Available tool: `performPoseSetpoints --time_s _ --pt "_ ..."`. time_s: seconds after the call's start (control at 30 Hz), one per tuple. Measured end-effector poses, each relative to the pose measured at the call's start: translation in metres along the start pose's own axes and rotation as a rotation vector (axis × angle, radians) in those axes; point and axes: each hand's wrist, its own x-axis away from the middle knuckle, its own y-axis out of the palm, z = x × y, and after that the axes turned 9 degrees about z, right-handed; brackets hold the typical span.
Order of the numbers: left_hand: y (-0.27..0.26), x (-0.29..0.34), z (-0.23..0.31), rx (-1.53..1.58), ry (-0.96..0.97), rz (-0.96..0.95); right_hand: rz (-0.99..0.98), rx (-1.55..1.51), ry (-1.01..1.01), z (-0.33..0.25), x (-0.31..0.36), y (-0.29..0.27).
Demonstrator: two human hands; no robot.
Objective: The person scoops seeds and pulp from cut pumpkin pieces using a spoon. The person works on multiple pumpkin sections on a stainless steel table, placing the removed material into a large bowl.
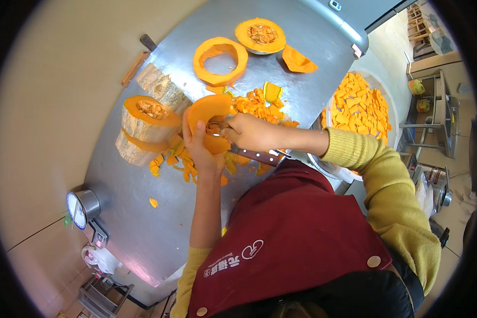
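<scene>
My left hand (197,142) is closed around a hollow, curved piece of peeled pumpkin (209,108), thumb along its rim. Inside the hollow, my right hand (245,131) is closed on a thin metal tool, mostly hidden by the fingers, so its exact kind does not show. Below the right wrist lies a knife with a brown riveted handle (261,156). Seed pulp and scraps (257,104) are heaped beyond my hands. Left of them stand unpeeled pumpkin chunks, one with a seedy cut face (152,109).
Farther back on the metal table (143,212) are a pumpkin ring (220,61), a seeded half (260,35) and a wedge (299,60). At right stands a tub of cut pumpkin pieces (359,106). A metal pot (85,205) sits at the left edge, peelings (184,165) nearby.
</scene>
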Motion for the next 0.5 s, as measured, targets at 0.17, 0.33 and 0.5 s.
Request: performPoseSetpoints --time_s 0.17,0.33,0.5 --pt "0.002 -0.009 0.001 0.067 -0.246 0.046 0.004 0.201 -0.095 0.01 0.0 -0.007" --pt "-0.002 -0.017 -0.008 0.066 -0.327 -0.02 -0.049 0.198 -0.251 0.016 -0.003 -0.027" --pt "-0.009 -0.021 -0.008 0.09 -0.545 -0.053 -0.13 0.287 -0.375 0.024 -0.002 -0.036"
